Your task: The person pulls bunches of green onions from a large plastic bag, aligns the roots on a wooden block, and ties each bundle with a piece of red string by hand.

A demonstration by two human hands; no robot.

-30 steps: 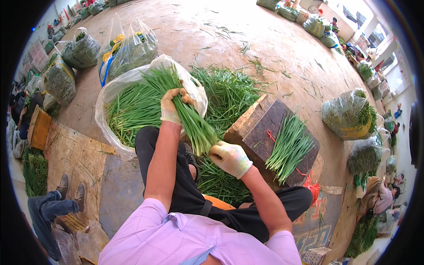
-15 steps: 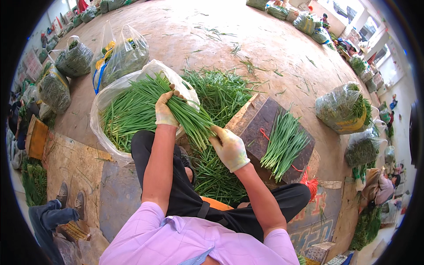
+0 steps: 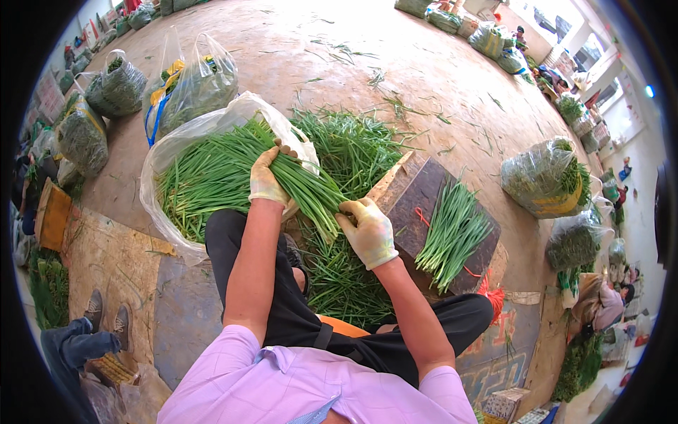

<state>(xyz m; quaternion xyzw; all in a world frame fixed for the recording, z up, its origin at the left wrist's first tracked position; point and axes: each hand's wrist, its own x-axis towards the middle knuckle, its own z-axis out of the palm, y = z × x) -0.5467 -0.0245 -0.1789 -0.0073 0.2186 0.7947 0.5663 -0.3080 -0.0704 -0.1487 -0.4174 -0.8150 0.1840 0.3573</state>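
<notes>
My left hand (image 3: 267, 178), in a pale stained work glove, is closed around a thick bunch of garlic chives (image 3: 305, 185). The bunch slants down to the right, its pale stem ends toward my right hand (image 3: 369, 232). That hand, gloved too, has its thumb and fingers curled together at the edge of the stem ends, pinching some stalks. Beneath my left hand, more chives fill an open white plastic bag (image 3: 157, 205). To the right, a loose bundle of chives (image 3: 453, 234) lies on a dark slanted board (image 3: 422, 189), with a red tie (image 3: 421, 216) beside it.
Loose green leaves (image 3: 342, 279) are heaped between my legs and beyond. Red string (image 3: 496, 297) hangs by my right knee. Filled plastic bags stand at left (image 3: 116, 88) and right (image 3: 544, 178). Another person's legs (image 3: 85, 346) are at lower left.
My right hand's fingers have curled in more at the stem ends. My left hand keeps its hold on the bunch. The view has shifted slightly.
</notes>
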